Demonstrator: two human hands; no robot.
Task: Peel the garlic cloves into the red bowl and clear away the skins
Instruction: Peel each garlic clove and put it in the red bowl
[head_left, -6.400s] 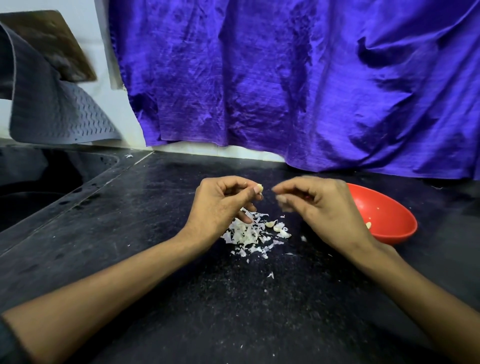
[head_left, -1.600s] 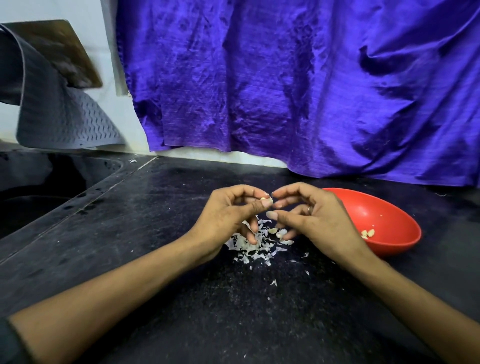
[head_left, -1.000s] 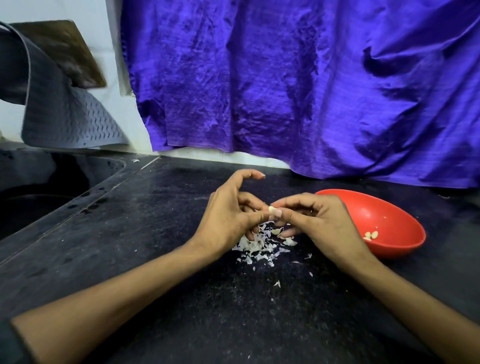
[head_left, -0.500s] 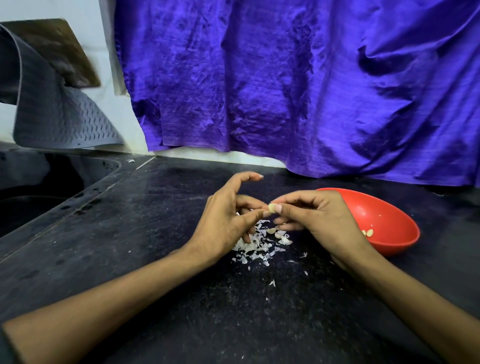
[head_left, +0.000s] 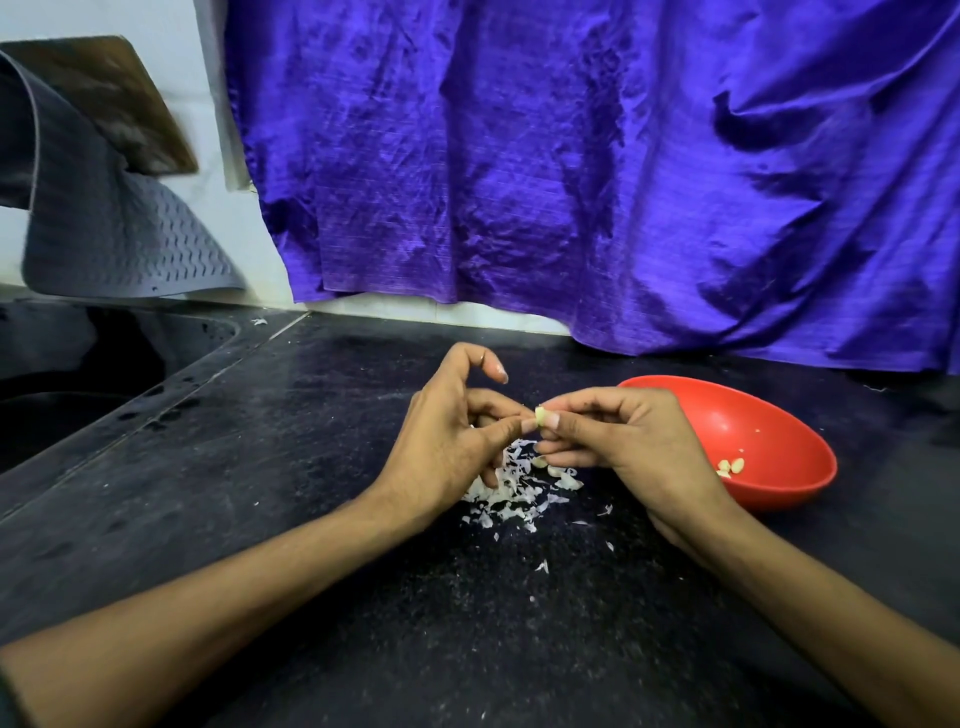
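Above the skins (head_left: 511, 491) both hands — left hand (head_left: 452, 441), right hand (head_left: 623, 441) — pinch one garlic clove (head_left: 540, 414); no writing is legible.

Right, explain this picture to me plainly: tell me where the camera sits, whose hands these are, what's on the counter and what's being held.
The camera is worn on a person's head, looking down at their own bare hands; there is no machine. The left hand and right hand together pinch one garlic clove between their fingertips. Below them, on the dark counter, lies a pile of white garlic skins. To the right stands the red bowl with a few peeled cloves inside. A purple cloth hangs behind.
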